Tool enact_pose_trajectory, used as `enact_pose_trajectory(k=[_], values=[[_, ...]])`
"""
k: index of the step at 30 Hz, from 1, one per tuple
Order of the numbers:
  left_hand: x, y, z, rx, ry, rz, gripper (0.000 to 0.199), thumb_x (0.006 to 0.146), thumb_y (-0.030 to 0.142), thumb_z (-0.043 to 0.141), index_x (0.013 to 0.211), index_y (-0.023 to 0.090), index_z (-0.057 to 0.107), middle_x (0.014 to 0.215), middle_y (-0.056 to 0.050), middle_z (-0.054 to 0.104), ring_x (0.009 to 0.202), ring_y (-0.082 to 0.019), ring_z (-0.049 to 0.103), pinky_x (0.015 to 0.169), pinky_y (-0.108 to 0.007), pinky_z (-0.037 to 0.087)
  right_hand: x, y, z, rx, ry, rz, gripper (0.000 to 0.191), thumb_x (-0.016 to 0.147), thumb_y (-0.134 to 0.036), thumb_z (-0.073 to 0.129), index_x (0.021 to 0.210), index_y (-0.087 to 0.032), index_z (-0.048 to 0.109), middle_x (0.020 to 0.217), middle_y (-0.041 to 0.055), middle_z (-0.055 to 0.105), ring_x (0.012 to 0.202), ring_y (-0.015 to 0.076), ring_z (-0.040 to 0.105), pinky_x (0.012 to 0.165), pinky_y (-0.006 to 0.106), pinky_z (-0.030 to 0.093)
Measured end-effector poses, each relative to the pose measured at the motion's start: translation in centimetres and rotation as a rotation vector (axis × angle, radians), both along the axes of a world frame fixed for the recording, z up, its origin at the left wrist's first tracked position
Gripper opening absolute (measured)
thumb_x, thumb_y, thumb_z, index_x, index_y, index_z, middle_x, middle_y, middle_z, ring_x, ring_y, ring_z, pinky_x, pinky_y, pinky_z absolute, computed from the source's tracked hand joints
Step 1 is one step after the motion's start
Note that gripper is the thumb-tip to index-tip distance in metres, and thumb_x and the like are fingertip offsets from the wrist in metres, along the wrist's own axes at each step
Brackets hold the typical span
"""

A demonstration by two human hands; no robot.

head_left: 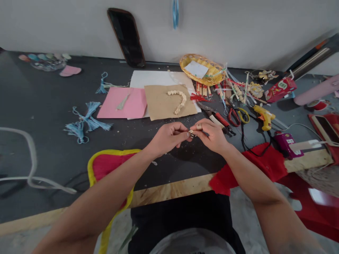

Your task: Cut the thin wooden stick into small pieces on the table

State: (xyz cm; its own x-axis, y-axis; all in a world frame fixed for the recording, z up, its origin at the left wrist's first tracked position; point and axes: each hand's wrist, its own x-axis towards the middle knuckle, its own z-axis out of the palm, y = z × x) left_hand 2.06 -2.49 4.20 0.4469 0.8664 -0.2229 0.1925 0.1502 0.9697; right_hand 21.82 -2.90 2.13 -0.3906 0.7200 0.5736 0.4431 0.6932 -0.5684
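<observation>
My left hand [173, 134] and my right hand [209, 134] meet above the dark tabletop, fingertips nearly touching. Both pinch a small cream-coloured piece [191, 132], mostly covered by the fingers; its exact kind is too small to tell. Just beyond my hands, a curved strand of cream knobbly beads [182, 98] lies on a sheet of brown paper [156, 102]. To the right of the paper are red-and-white-handled pliers [215, 114], close to my right hand.
Pink paper [106, 106] and blue tassels [91, 114] lie left. A wicker basket [217, 77] stands at the back, near a leaning phone [127, 37]. Scissors [234, 116], a yellow glue gun [265, 116] and red cloth [272, 169] are right. A yellow-edged red item [106, 164] overhangs the front edge.
</observation>
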Motion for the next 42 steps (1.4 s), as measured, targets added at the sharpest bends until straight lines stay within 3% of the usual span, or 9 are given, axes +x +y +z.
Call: enact_pose_trajectory(k=[21,30,42], values=[[-0.03,-0.02,-0.1,0.033,-0.003,-0.004,0.02,0.081,0.034,0.065,0.079,0.014,0.062,0.078,-0.008,0.075,0.045,-0.005,0.047,0.043,-0.017,0.034,0.08,0.04,0.01,-0.018,-0.008,-0.031,0.009,0.093,-0.026,0.059,0.091,-0.022,0.067,0.088,0.0048,0.069,0.083,0.0161,0.066,0.075,0.031,0.056],[0.13,-0.05,-0.28,0.103,0.003,0.046,0.016,0.08,0.031,0.066,0.08,0.015,0.067,0.074,-0.002,0.07,0.051,-0.006,0.055,0.05,-0.017,0.044,0.05,-0.05,0.05,0.019,0.025,-0.042,0.008,0.092,-0.023,0.06,0.089,-0.021,0.066,0.086,0.0046,0.069,0.08,0.0148,0.066,0.072,0.029,0.056],[0.26,-0.26,-0.09,0.149,0.028,0.061,0.016,0.08,0.03,0.063,0.079,0.015,0.067,0.072,-0.002,0.071,0.052,-0.007,0.055,0.049,-0.017,0.045,-0.08,-0.02,0.24,0.042,0.021,-0.033,0.006,0.092,-0.021,0.061,0.089,-0.02,0.066,0.085,0.0049,0.069,0.081,0.0148,0.066,0.073,0.028,0.057]])
